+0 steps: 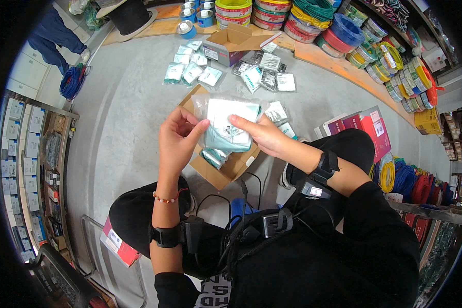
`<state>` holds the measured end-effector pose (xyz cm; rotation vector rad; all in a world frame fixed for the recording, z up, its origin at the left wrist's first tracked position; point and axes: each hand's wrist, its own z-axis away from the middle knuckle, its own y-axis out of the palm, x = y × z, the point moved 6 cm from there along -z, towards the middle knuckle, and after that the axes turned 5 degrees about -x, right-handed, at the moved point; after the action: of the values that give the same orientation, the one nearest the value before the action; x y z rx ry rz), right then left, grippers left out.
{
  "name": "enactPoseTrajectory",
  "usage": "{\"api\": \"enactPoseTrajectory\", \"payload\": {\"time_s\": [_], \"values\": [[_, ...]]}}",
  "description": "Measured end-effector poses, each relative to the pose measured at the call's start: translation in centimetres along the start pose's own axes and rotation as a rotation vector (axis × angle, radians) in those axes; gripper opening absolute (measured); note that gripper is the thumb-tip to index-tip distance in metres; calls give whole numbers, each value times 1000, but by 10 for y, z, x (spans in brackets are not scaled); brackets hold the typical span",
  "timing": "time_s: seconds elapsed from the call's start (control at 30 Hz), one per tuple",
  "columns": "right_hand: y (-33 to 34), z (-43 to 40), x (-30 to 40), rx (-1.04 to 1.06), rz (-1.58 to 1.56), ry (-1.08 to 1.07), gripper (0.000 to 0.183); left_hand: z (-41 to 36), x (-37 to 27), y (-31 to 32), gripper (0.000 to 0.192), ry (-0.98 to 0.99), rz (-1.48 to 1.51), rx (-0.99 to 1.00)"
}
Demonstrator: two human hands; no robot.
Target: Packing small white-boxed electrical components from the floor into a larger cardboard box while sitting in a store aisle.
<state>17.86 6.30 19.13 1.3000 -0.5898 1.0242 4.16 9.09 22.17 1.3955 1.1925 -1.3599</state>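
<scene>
My right hand point(261, 133) grips a clear plastic bag with a white and teal packet point(229, 115) inside, its thumb pressed on the front. At the bag's left edge my left hand point(181, 133) has its thumb and curled fingers against the plastic; whether it pinches the film is hard to tell. Beneath the bag stands an open brown cardboard box point(215, 175) holding similar teal and white packets point(214, 157). More wrapped packets point(192, 71) lie on the floor ahead, and others with black contents point(268, 79) lie to their right, beside an open grey and purple box point(217, 54).
Wire coils point(271, 13) and blue cans point(186, 29) stand on boards at the back. A black cable spool point(131, 17) is behind left. Another person's legs point(57, 36) are at upper left, near a blue wire coil point(73, 81). Shelves point(57, 154) line the left; red boxes point(360, 125) lie right.
</scene>
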Motion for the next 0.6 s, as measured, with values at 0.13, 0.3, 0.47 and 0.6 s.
{"api": "enactPoseTrajectory", "payload": {"time_s": [0.13, 0.3, 0.47, 0.6], "values": [[3, 1, 0, 14, 16, 6, 39, 0, -6, -1, 18, 17, 48, -55], [-1, 0, -1, -9, 13, 13, 39, -1, -2, -2, 20, -17, 36, -66], [0, -1, -2, -12, 4, 12, 39, 0, 6, -5, 9, -114, 41, -58], [2, -1, -1, 24, 18, 33, 40, 0, 4, -5, 9, -84, 81, -44]]}}
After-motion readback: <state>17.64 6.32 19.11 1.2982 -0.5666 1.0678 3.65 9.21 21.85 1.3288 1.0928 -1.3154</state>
